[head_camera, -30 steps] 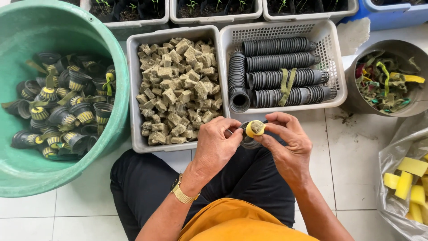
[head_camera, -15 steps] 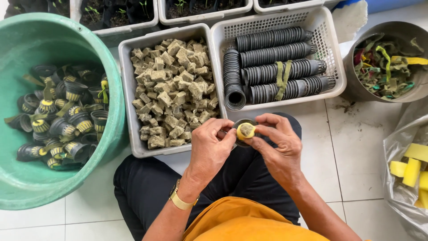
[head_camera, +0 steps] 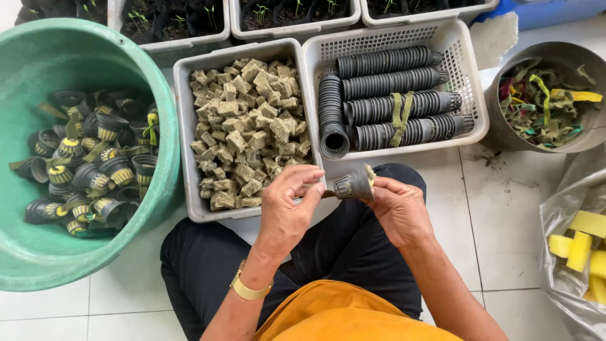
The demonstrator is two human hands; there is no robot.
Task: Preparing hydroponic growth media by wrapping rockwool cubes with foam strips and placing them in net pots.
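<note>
I hold one small black net cup (head_camera: 353, 185) sideways over my lap, my right hand (head_camera: 399, 211) clamped round its rim end, a yellowish plug at its mouth. My left hand (head_camera: 287, 208) pinches a strip at the cup's base, fingertips together. Before me sit two grey baskets: one (head_camera: 184, 136) of brownish cubes, one (head_camera: 464, 63) with five stacks of black cups. One green tub (head_camera: 38, 252) lies left, one grey bucket (head_camera: 502, 136) right, all on white floor tiles (head_camera: 499, 208).
</note>
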